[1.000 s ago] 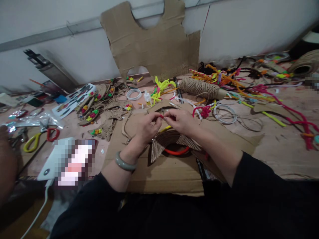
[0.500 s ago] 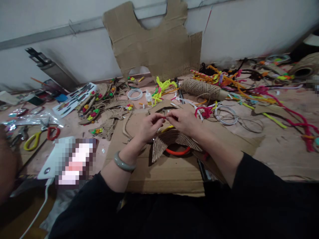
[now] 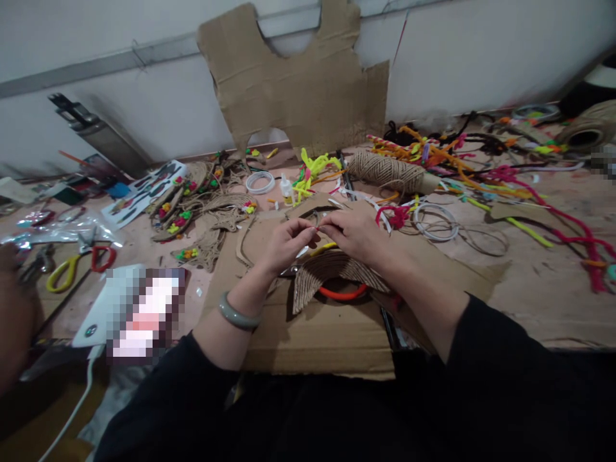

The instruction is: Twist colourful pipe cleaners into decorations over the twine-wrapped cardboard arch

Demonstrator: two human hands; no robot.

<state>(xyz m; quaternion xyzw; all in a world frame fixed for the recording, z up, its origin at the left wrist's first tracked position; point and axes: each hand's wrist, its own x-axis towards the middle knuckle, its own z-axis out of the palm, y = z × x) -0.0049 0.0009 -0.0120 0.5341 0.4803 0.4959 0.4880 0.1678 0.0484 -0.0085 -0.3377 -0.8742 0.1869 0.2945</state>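
My left hand (image 3: 287,245), a jade-like bangle on its wrist, is closed in a pinch at the middle of the bench. Facing it, fingertips nearly touching, my right hand (image 3: 355,236) is pinched too. Between them shows a tiny red piece (image 3: 317,228), mostly covered by the fingers; its kind is too small to make out. Just below my hands lies a crescent of coiled twine (image 3: 312,282). An orange-red loop handle (image 3: 344,294) sticks out from under it, and a bit of yellow shows above. Everything here rests on a cardboard sheet (image 3: 317,350).
Left of the cardboard lie twine ornaments (image 3: 180,218), pliers with yellow and red handles (image 3: 62,273), a power bank (image 3: 108,301) and a phone. A glue bottle (image 3: 286,189), a twine spool (image 3: 385,172) and coloured pipe cleaners (image 3: 433,154) sit behind. Another person's arm (image 3: 14,314) is at far left.
My fingertips have shifted slightly around the tiny red piece, and the left fingers have parted a little from it. Other things stay put.
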